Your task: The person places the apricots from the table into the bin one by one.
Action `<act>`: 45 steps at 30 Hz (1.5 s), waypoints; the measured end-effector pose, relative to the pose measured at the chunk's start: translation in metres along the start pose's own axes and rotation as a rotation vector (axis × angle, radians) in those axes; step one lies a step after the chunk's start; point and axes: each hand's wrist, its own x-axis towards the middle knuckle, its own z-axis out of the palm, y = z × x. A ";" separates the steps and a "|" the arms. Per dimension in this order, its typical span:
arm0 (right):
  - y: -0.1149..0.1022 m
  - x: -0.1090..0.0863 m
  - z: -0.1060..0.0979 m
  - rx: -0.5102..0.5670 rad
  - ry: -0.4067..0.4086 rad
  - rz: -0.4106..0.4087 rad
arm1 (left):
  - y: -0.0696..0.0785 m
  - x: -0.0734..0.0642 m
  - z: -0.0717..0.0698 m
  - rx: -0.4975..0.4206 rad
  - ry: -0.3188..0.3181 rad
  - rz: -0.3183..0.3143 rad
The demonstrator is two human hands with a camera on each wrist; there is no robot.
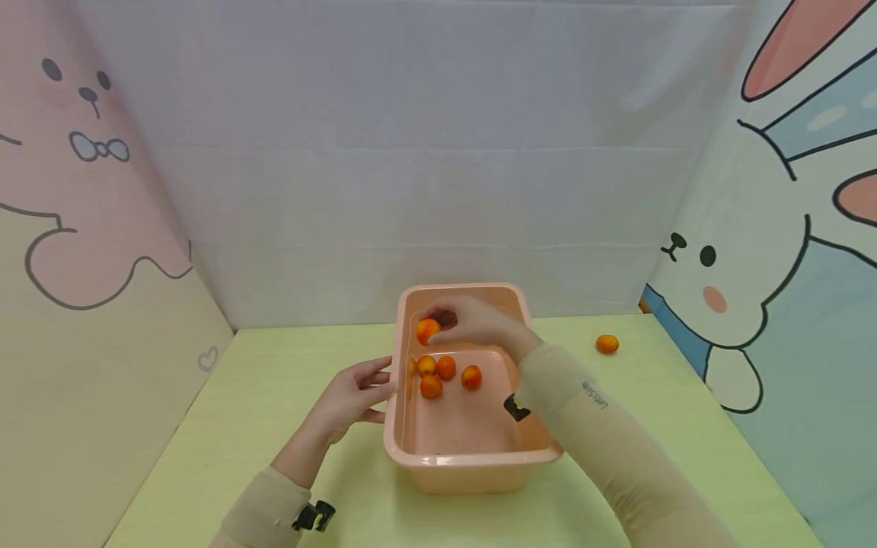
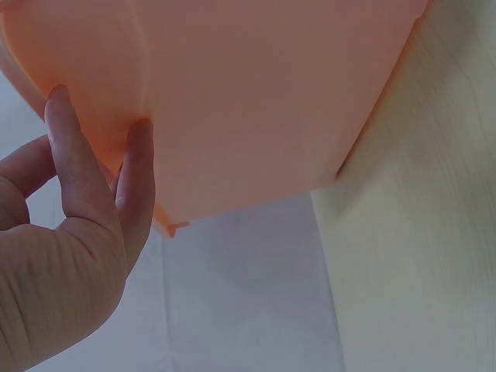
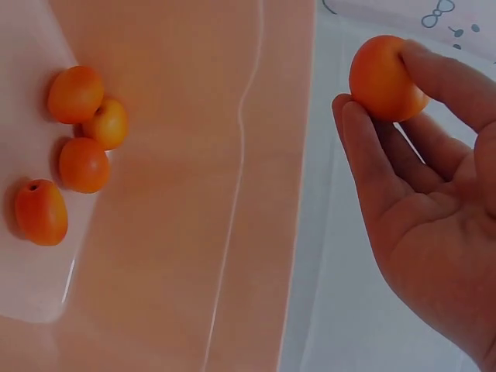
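A pink plastic bin point(image 1: 473, 460) stands on the table, with several small orange fruits point(image 1: 431, 386) gathered on its floor. My right hand point(image 1: 473, 320) is over the far part of the bin, pinching another orange fruit point(image 3: 385, 79) between thumb and fingertips. In the right wrist view that fruit is held up above the rim, apart from the ones below. At the bin's left side is my left hand point(image 1: 356, 396), its fingers point(image 2: 138, 174) fairly straight and touching the outer wall just under the rim. One separate orange fruit point(image 1: 607, 344) lies on the table to the right.
The pale yellow-green table point(image 1: 274, 380) extends on both sides of the bin. Behind it hangs a white curtain point(image 1: 438, 167). Printed cartoon panels flank the table, a pink animal point(image 1: 82, 228) on the left and a rabbit point(image 1: 747, 251) on the right.
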 end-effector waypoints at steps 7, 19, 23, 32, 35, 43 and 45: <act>0.012 0.011 0.015 -0.013 -0.140 0.065 | -0.001 0.000 -0.001 -0.004 0.004 0.000; 0.025 0.018 0.033 -0.008 -0.234 0.216 | 0.001 0.000 0.000 -0.004 -0.006 0.009; 0.026 0.018 0.035 -0.017 -0.254 0.239 | 0.001 0.000 0.000 -0.002 -0.004 0.010; 0.029 0.018 0.039 -0.010 -0.270 0.271 | -0.001 0.001 -0.001 -0.002 -0.008 0.014; 0.030 0.019 0.041 -0.010 -0.274 0.272 | -0.001 0.001 0.000 -0.004 -0.011 0.019; 0.030 0.018 0.042 0.000 -0.263 0.285 | 0.000 0.000 0.000 -0.006 -0.012 0.019; 0.030 0.018 0.043 -0.001 -0.263 0.285 | 0.000 0.000 0.000 -0.006 -0.010 0.014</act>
